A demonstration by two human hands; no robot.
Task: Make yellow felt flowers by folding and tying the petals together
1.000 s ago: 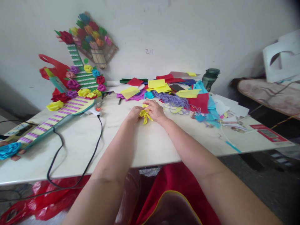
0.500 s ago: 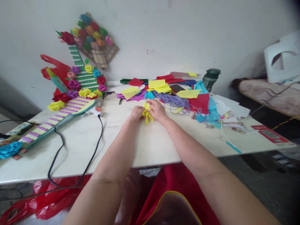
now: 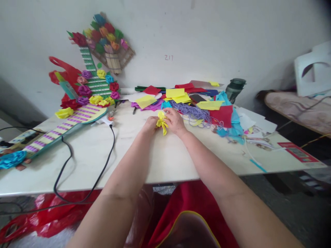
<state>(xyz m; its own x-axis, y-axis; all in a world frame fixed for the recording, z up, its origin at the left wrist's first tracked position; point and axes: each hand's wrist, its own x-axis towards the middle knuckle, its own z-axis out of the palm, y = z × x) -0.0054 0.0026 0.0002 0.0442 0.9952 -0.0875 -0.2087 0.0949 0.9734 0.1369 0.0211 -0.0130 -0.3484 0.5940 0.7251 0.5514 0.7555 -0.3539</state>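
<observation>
Yellow piece [image 3: 162,122] has turned between both hands [image 3: 175,122].

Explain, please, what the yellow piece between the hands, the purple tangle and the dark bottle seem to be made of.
Yellow piece: probably matte crepe or tissue paper, as it bunches in thin, soft folds. Purple tangle: likely dull yarn, shown by its loose, looping strands. Dark bottle: its smooth, faintly shiny body suggests plastic, perhaps glass.

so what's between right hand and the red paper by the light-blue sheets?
Head view: tangled purple yarn lies between right hand and red paper; yellow scrap at its near edge.
</observation>
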